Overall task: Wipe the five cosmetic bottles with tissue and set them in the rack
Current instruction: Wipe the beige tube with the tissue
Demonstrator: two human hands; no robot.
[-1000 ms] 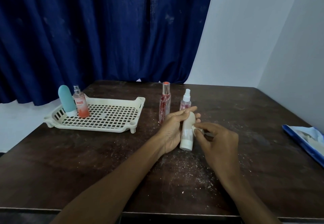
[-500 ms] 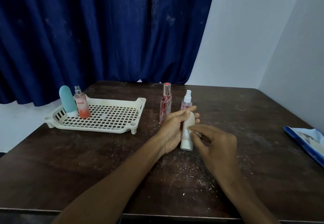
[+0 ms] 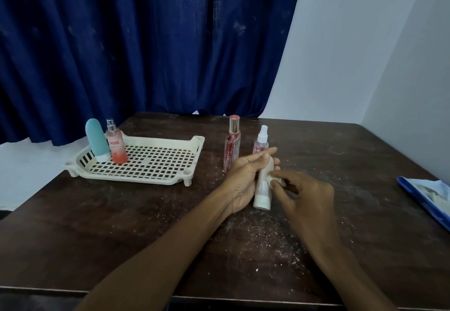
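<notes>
Your left hand [image 3: 244, 177] fingers curl around the cream plastic tube bottle [image 3: 263, 186], upright on the dark wooden table [image 3: 121, 225] at centre; your right hand [image 3: 302, 196] pinches a small white tissue wad [image 3: 274, 179] against it. Press too hard and it may slip, toppling the tall red glass bottle [image 3: 231, 147] just beyond, left of the small pink spray bottle [image 3: 261, 144].

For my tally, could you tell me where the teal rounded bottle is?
The teal rounded bottle stands upright in the cream plastic rack's far-left corner, beside the orange spray bottle.

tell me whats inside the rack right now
Two bottles stand upright in the rack's far left corner: a teal bottle and an orange spray bottle. The rest of its grid shows bare; nothing there is covered.
</notes>
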